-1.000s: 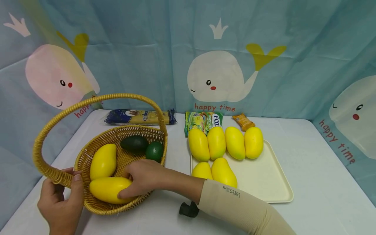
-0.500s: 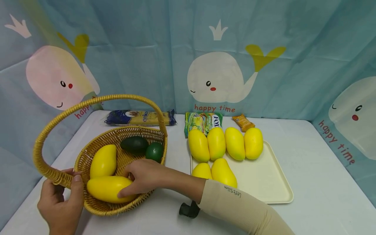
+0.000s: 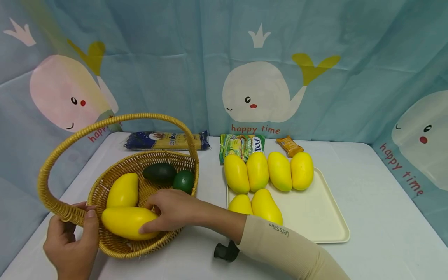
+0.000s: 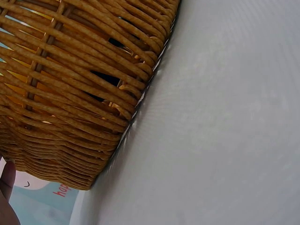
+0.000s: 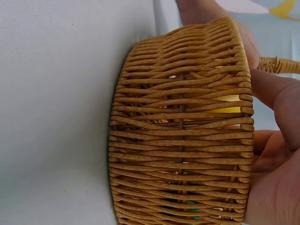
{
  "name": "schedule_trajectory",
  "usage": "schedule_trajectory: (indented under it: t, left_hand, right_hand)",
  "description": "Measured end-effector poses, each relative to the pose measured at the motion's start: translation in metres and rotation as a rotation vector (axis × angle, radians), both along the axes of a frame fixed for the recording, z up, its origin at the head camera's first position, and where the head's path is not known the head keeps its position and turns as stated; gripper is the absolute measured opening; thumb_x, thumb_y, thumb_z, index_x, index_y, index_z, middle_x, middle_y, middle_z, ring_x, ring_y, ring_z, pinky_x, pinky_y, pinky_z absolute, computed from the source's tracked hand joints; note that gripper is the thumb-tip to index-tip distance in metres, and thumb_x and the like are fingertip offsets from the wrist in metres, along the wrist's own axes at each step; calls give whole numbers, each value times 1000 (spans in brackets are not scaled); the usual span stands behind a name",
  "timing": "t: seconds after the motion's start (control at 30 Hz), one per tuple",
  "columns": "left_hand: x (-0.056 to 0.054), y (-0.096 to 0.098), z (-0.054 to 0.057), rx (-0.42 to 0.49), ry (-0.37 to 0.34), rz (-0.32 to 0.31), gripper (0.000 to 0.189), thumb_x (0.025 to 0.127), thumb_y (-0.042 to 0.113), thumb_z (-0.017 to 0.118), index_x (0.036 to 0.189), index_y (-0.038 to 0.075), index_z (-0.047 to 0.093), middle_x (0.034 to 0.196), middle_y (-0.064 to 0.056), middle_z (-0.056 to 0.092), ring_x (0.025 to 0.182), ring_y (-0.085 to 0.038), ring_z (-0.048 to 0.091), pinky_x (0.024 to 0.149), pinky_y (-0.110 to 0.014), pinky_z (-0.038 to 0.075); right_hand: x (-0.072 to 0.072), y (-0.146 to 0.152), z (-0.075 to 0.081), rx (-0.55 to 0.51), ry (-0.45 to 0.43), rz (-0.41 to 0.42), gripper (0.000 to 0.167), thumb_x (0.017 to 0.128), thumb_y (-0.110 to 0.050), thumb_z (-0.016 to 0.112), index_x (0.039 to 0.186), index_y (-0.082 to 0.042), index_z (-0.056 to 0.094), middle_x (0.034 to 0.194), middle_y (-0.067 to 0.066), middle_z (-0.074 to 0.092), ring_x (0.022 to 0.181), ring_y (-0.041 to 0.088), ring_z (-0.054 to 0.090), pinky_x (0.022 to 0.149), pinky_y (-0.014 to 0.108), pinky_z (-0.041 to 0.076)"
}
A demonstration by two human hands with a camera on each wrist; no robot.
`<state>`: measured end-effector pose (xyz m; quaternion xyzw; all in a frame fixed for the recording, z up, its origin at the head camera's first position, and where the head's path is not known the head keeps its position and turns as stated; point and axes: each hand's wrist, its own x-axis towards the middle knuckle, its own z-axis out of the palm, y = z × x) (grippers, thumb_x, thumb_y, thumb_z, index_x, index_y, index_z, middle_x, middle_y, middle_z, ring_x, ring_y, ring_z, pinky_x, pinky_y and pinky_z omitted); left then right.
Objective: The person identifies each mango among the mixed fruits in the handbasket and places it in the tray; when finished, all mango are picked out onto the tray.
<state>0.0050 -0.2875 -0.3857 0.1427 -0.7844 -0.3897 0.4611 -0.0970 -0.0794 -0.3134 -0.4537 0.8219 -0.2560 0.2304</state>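
A wicker basket (image 3: pixel 122 255) with a tall arched handle stands on the left of the table. My left hand (image 3: pixel 71 243) grips the foot of that handle at the rim. Inside the basket, my right hand (image 3: pixel 171 210) holds a yellow mango (image 3: pixel 124 222) by its right end, thumb on the near side. Behind it lie another mango (image 3: pixel 122 190) and two dark green avocados (image 3: pixel 160 173). Woven wall fills much of both wrist views; in the right one, the right hand (image 5: pixel 281 154) reaches over the rim.
Right of the basket, several mangoes (image 3: pixel 266 206) lie on a cream tray (image 3: pixel 311 217), partly behind my right forearm. A pasta packet (image 3: pixel 168 140), a green candy bag (image 3: pixel 241 144) and an orange snack packet (image 3: pixel 289 146) lie along the back. A black object (image 3: pixel 225 251) sits near the forearm.
The mango in my right hand has shifted slightly left and its left end has risen. My left hand keeps its place on the handle.
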Motion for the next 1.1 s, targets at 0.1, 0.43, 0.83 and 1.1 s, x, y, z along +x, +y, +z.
schedule_trajectory:
  t: [0.1,0.43,0.83,1.1]
  left_hand:
    - [0,0,-1,11,-8,14,31,89,-1,66,121,2,65,105,19,60,88,2,60,81,-10,45]
    - [0,-2,0,-30,10,-41,33,91,0,64,124,4,65,107,20,60,90,1,61,81,-12,46]
    - [0,-1,-2,-3,-1,14,32,90,0,66,122,0,64,106,19,61,89,1,61,82,-11,46]
    - [0,0,-1,-8,3,0,31,90,1,66,122,1,65,106,18,61,89,0,62,81,-11,46]
  right_hand:
    - [0,1,1,-13,-11,-2,29,88,-42,76,105,-19,71,79,-14,59,69,1,50,57,16,43]
    - [-2,22,8,-117,-46,-19,36,89,-41,75,114,-15,71,90,-13,58,77,0,52,64,14,45]
    - [-2,43,13,-219,-105,-65,45,90,-36,75,125,-9,67,90,-10,57,77,3,51,65,16,47]
    - [-1,54,15,-270,-214,-108,41,89,-33,76,119,-8,67,85,-7,58,74,4,53,65,18,49]
